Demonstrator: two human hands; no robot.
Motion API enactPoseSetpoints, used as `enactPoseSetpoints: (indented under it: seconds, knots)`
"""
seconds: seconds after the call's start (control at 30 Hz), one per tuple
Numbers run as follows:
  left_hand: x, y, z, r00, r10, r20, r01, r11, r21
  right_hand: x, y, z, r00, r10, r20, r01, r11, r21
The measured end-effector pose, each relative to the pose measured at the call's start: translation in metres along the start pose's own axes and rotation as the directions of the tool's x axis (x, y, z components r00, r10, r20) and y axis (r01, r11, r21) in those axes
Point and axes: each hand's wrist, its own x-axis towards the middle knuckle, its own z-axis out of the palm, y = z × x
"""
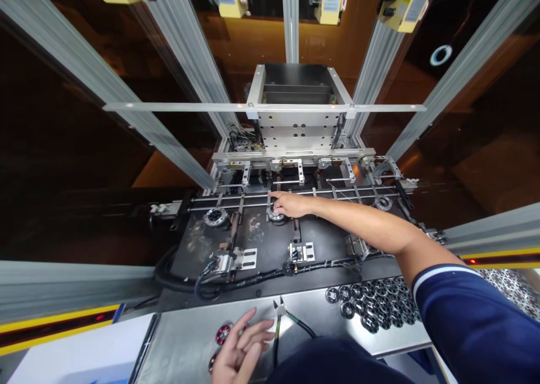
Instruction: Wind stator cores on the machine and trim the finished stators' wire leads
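Note:
My right hand reaches far into the machine, its fingers pinched on a round metal part seated at the middle station of the black plate. My left hand rests low over the steel shelf with fingers spread, holding nothing, next to a red and black round part. Another round part sits at the left station and one more at the right station.
Several black round parts lie grouped on the shelf's right side. Green-handled cutters lie beside my left hand. Steel rods cross above the stations, cables run along the plate's front, and aluminium frame posts rise around.

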Motion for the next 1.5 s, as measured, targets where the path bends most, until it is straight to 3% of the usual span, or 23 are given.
enactPoseSetpoints:
  seconds: [0.43,0.7,0.9,1.07,1.17,1.27,1.37,1.5]
  knots:
    - [0.002,-0.011,0.004,0.998,-0.031,0.051,0.03,0.999,0.017,0.007,-0.012,0.008,0.993,0.113,0.027,-0.106,0.976,-0.188]
    - [0.004,-0.034,0.001,0.991,-0.094,0.098,0.091,0.995,0.038,0.011,-0.014,0.016,0.979,0.196,0.056,-0.178,0.957,-0.229]
    - [-0.003,-0.049,0.003,0.984,-0.078,0.161,0.065,0.994,0.086,0.01,-0.015,0.012,0.973,0.221,0.066,-0.197,0.945,-0.259]
    - [-0.022,-0.049,-0.003,0.986,-0.09,0.14,0.075,0.991,0.109,0.0,-0.025,0.009,0.983,0.186,0.001,-0.174,0.923,-0.344]
    - [-0.036,-0.051,-0.011,0.992,-0.093,0.088,0.086,0.993,0.087,-0.013,-0.029,0.01,0.992,0.11,-0.06,-0.124,0.91,-0.396]
    - [-0.047,-0.058,-0.02,0.992,-0.099,0.085,0.087,0.988,0.131,-0.028,-0.029,0.013,0.999,0.014,-0.047,-0.033,0.902,-0.432]
    - [-0.048,-0.064,-0.022,0.96,-0.042,0.276,-0.066,0.927,0.369,-0.04,-0.027,0.016,0.999,-0.047,-0.008,0.038,0.889,-0.456]
    - [-0.031,-0.071,0.008,0.839,0.01,0.544,-0.352,0.772,0.529,-0.045,-0.035,0.016,0.998,-0.058,-0.019,0.042,0.878,-0.477]
